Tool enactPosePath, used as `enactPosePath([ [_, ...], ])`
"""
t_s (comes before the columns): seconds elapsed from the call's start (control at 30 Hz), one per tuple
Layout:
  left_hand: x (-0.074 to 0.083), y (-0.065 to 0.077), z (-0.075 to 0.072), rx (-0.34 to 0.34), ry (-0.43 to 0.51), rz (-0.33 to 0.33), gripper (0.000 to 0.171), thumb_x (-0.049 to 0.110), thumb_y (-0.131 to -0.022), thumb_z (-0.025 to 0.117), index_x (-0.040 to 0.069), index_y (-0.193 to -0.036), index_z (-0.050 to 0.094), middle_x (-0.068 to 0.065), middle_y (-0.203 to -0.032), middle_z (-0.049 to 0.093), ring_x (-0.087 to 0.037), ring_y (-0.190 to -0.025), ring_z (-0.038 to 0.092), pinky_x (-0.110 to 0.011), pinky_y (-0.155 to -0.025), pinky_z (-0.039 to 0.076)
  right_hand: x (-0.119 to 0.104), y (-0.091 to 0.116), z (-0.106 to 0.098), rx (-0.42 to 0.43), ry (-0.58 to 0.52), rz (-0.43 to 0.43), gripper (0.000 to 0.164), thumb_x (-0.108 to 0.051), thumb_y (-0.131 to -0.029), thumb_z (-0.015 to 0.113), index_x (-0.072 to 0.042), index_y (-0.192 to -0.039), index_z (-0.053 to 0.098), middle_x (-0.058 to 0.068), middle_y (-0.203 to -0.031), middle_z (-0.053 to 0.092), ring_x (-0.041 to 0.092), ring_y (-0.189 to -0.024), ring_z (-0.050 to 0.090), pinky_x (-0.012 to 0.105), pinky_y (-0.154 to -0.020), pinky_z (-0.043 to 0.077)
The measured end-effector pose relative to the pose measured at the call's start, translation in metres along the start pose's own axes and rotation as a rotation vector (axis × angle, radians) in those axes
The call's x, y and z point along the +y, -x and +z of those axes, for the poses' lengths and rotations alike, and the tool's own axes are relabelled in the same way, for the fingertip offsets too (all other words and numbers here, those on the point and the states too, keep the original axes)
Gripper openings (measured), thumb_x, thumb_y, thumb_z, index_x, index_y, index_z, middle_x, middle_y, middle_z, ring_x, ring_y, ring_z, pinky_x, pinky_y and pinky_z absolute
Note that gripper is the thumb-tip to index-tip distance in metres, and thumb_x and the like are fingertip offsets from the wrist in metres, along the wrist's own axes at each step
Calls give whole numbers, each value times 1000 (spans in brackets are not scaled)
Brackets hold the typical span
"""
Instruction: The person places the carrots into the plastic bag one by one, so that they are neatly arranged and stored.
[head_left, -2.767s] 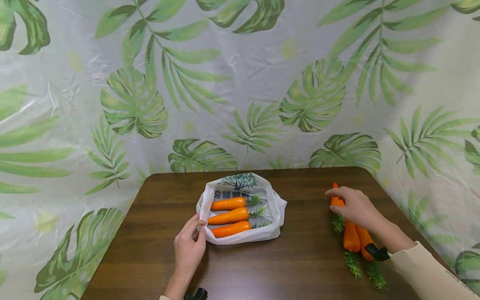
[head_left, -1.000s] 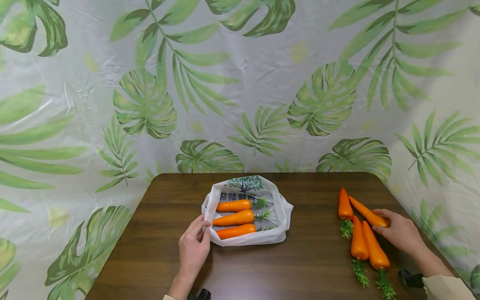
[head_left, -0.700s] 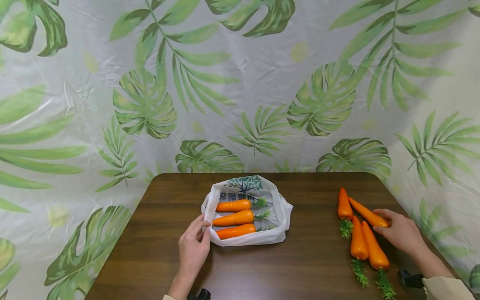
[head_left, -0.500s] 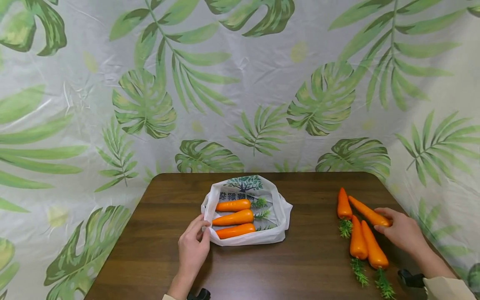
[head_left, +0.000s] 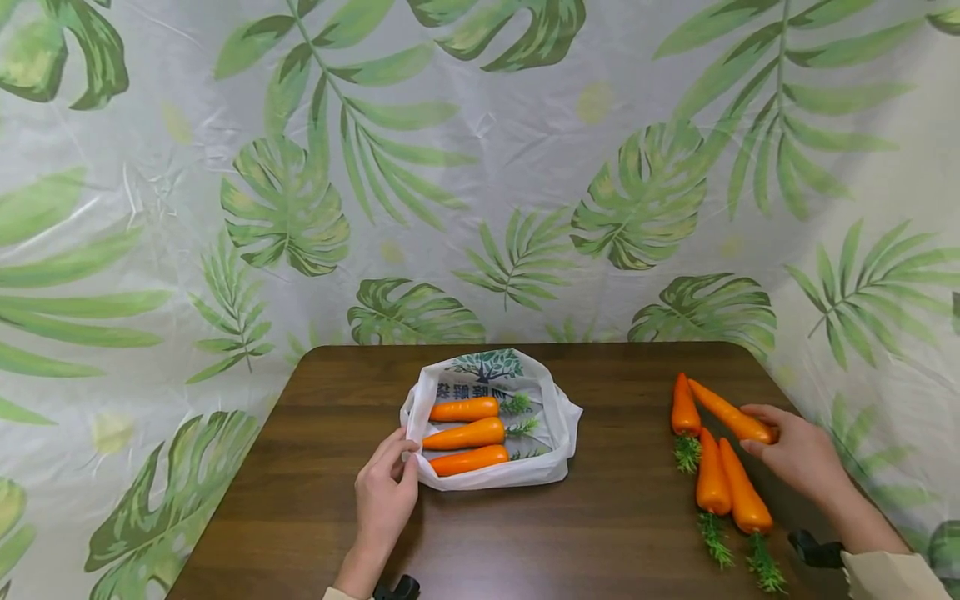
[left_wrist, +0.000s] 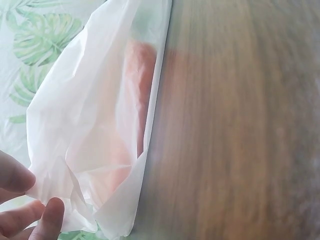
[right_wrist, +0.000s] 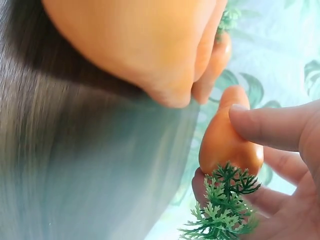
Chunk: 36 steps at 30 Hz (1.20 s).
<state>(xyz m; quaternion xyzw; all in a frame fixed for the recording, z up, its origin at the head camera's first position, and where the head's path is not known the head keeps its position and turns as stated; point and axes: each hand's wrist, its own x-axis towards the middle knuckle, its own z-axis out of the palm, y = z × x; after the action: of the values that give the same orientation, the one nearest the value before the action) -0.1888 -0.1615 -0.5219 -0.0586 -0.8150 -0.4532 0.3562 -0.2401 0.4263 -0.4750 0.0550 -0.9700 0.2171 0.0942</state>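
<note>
A white plastic bag [head_left: 495,477] stands with its mouth spread at the middle of the table, three orange carrots [head_left: 467,434] with green tops lying inside. My left hand [head_left: 386,490] pinches the bag's left rim between thumb and fingers; the left wrist view shows the thin film [left_wrist: 65,185] at those fingertips. At the right, my right hand [head_left: 798,450] grips a carrot [head_left: 731,411] near its thick, leafy end, thumb on one side and fingers on the other. Its tip points away to the left. In the right wrist view the held carrot's green top [right_wrist: 225,200] hangs beside the palm.
Three loose carrots lie left of and below the held one: one farther back [head_left: 684,407], and two side by side nearer me [head_left: 712,475]. The brown wooden table [head_left: 600,533] ends at a leaf-patterned curtain [head_left: 420,242] behind it.
My right hand has moved from over the back carrot to another carrot's thick end, now gripping it and shifting it slightly away. My left hand keeps its place on the bag.
</note>
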Motion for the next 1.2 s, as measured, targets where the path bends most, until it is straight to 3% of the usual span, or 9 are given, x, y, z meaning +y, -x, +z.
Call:
enactPosePath([
  [0.23,1,0,-1,-12,-9,-22,15,-4,-85,72,8,-93,74,-9,-125,68,-27,-106,69,-35,-73,61,-14,-1,1,41,6,-43,53,-20,-85,80,-4,-132,61,20,-102,68,18,-60,46,30,-49,36],
  [0.6,1,-1,-1,-9,-6,-14,14,-5,-85,72,6,-93,74,-10,-125,68,-28,-106,69,-38,-73,61,-43,-3,-3,43,-10,-73,53,-18,-85,80,-8,-133,62,16,-99,67,20,-63,48,30,-51,37],
  [0.77,2,0,0,-3,5,-7,15,-6,-84,72,6,-92,74,-11,-124,68,-29,-105,69,-38,-73,61,-54,-3,-3,52,-27,-86,54,-16,-84,81,-8,-133,62,20,-106,66,21,-66,51,30,-52,40],
  [1.2,1,0,0,21,-7,34,17,-9,-82,70,5,-91,73,-13,-122,69,-30,-101,70,-38,-70,61,-91,-7,1,4,-67,-108,57,-16,-84,82,-10,-137,61,21,-116,65,23,-75,58,33,-58,46],
])
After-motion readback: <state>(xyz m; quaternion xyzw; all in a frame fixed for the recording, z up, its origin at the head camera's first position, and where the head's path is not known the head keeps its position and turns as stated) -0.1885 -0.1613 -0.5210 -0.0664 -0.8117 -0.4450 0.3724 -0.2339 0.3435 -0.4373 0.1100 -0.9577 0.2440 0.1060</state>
